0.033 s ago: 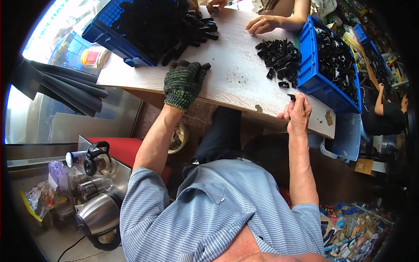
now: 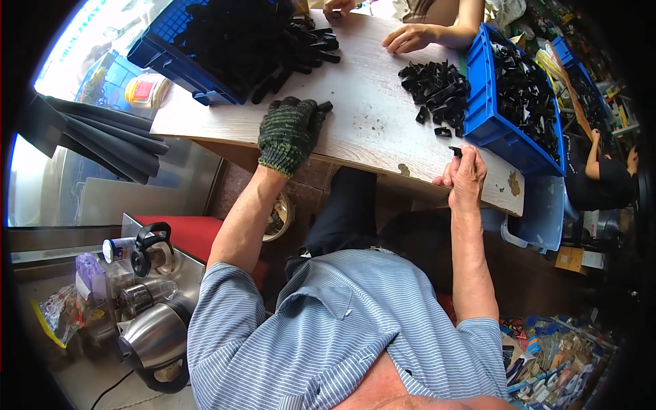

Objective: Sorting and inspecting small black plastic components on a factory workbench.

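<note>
My left hand, in a dark green knitted work glove, is closed near the table's front edge. From between its thumb and fingers a short black plastic piece sticks out. Farther right, my bare right hand pinches a small black plastic clip over the edge of the white table. Beyond the left hand, long black pieces spill from a tilted blue crate. Loose black clips lie heaped by another blue crate, close to my right hand.
Across the table rests another person's hand; their other hand is near the piled pieces. A light blue tub stands below the right corner. At my left are a steel kettle, a glass pot and a lidded jar.
My left hand has shifted very slightly to the right with the black piece in it. My right hand and the other person's hands look almost unchanged.
</note>
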A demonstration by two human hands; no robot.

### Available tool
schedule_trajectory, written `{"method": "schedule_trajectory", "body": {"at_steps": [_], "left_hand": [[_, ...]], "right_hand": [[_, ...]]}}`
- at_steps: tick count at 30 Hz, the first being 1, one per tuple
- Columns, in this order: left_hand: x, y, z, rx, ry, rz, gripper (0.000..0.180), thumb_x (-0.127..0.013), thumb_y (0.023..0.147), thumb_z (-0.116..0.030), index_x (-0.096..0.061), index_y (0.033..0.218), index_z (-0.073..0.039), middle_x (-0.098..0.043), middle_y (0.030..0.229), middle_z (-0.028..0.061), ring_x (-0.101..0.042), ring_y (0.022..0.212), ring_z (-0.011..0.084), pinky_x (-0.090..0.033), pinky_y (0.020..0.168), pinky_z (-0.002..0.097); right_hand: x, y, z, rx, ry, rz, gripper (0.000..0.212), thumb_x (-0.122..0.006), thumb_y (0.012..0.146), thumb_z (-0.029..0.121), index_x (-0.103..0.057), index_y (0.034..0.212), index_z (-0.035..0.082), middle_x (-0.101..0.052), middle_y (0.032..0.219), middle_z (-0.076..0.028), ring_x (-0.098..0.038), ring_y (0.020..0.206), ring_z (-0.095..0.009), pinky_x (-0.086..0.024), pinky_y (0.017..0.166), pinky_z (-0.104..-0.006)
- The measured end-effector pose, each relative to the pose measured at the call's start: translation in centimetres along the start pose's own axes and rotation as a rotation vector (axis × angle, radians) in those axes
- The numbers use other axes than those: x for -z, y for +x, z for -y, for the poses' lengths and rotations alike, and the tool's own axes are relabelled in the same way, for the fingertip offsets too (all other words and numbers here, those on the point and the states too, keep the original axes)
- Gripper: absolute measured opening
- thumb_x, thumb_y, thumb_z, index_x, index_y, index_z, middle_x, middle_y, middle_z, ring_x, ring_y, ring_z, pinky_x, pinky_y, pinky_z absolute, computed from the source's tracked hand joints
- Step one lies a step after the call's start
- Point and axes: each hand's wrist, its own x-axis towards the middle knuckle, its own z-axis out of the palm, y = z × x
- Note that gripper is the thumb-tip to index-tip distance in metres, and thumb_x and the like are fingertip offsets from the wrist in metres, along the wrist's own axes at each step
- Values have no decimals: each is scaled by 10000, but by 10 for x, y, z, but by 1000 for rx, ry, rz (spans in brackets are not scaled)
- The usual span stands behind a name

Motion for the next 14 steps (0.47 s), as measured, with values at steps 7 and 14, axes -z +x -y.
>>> {"method": "schedule_trajectory", "body": {"at_steps": [7,14], "left_hand": [[-4,-9,-76,78,-578,72,162,-675,903,-132,-688,1042,-51,-692,928,129,-651,834,301,-526,754,388],[-46,-7,-156,0,-993,225,213,-657,923,-187,-710,1090,-66,-661,1080,195,-666,987,292,-508,841,421]], "right_hand": [[-5,-3,4,-55,105,-100,237,-507,966,318,-546,875,103,-343,487,25,-364,369,-90,-504,360,-331],[-1,-4,1,-52,98,-114,249,-482,951,306,-536,832,95,-340,498,13,-347,355,-112,-536,410,-361]]}}
